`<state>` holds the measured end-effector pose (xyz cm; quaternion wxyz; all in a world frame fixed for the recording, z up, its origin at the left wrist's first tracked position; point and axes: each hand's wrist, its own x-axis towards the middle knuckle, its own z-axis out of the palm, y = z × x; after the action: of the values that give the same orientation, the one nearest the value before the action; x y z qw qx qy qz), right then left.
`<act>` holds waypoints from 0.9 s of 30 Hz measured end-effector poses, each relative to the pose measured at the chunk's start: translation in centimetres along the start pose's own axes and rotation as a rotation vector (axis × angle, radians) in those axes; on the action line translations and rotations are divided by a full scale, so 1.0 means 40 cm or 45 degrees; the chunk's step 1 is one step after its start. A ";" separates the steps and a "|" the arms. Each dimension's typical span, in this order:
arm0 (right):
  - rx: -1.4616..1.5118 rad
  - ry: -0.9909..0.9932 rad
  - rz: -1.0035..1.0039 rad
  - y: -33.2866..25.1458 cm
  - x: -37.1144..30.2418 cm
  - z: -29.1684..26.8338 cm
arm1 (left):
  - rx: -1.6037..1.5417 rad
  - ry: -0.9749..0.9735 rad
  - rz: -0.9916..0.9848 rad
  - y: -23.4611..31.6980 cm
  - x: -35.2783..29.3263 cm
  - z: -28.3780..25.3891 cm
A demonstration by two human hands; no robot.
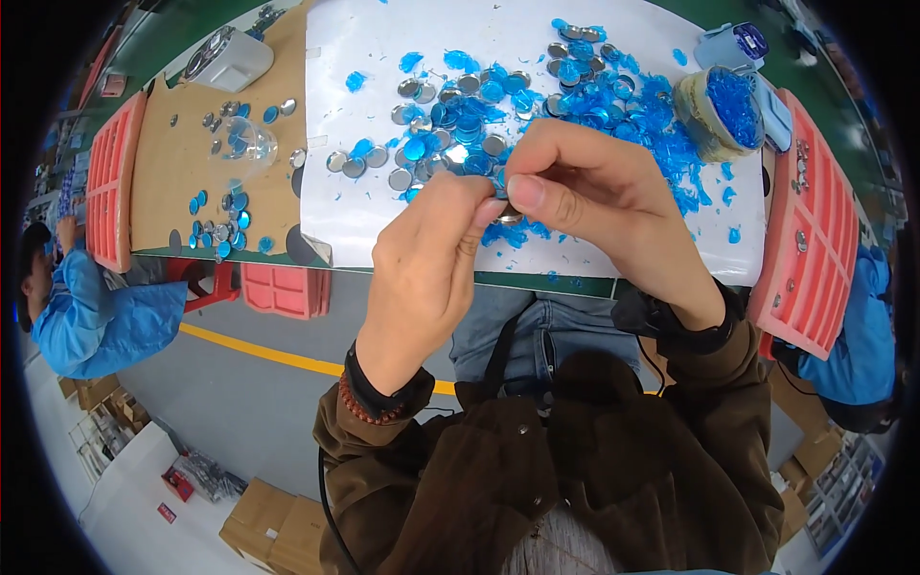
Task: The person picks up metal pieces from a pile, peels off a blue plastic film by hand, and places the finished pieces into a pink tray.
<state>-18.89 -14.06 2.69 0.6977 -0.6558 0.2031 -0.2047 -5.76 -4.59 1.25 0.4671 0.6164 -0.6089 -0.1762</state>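
Both hands meet over the near middle of the white-covered table point(369, 220). My left hand point(426, 259) and my right hand point(604, 192) pinch a small round metal disc point(509, 213) between thumbs and fingertips. Much of that disc is hidden by the fingers. Just beyond the hands lies a loose spread of silver metal discs point(401, 179), several of them covered with blue film. Scraps of blue film point(685, 182) are heaped to the right of my right hand.
A tub point(709, 139) full of blue scraps stands at the right, beside a blue-grey container point(730, 48). On the left brown board are a clear plastic cup point(259, 151), more discs and a white box-like device point(228, 62). Pink trays point(117, 182) flank the table; people in blue sit either side.
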 end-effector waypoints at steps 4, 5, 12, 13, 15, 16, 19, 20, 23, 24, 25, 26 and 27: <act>0.175 -0.023 0.121 -0.003 0.002 0.003 | -0.006 -0.005 0.027 -0.007 -0.003 -0.006; 0.217 0.004 0.131 -0.001 0.003 0.006 | -0.007 -0.001 0.024 -0.008 -0.003 -0.006; -1.067 0.241 -0.346 0.043 0.032 -0.017 | 0.525 0.036 -0.396 -0.058 0.000 -0.053; -1.186 0.198 -0.383 0.055 0.035 -0.017 | 0.521 0.037 -0.397 -0.065 0.001 -0.058; -1.423 0.109 -0.456 0.076 0.042 -0.017 | 0.615 0.040 -0.564 -0.075 0.002 -0.064; -1.420 0.101 -0.460 0.085 0.051 -0.012 | 0.668 0.045 -0.653 -0.078 0.000 -0.068; -1.490 0.064 -0.467 0.107 0.081 0.005 | 0.604 0.085 -0.553 -0.079 0.006 -0.060; -1.491 0.058 -0.472 0.112 0.087 0.010 | 0.571 0.103 -0.499 -0.077 0.008 -0.056; -1.507 0.075 -0.536 0.122 0.098 0.014 | 0.460 -0.045 -0.443 -0.063 0.006 -0.030; -1.513 0.068 -0.538 0.119 0.099 0.012 | 0.408 -0.121 -0.412 -0.061 0.006 -0.025; -1.423 0.071 -0.464 0.112 0.098 0.009 | 0.403 -0.113 -0.413 -0.061 0.007 -0.020; -1.331 0.072 -0.390 0.103 0.095 0.007 | 0.361 -0.128 -0.409 -0.062 0.005 -0.017; -1.239 0.074 -0.315 0.094 0.092 0.006 | 0.320 -0.143 -0.405 -0.063 0.003 -0.014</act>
<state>-15.62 -15.68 -1.12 0.2754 -0.9184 0.2150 -0.1858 -3.82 -4.93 -0.41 0.3181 0.7475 -0.5461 -0.2044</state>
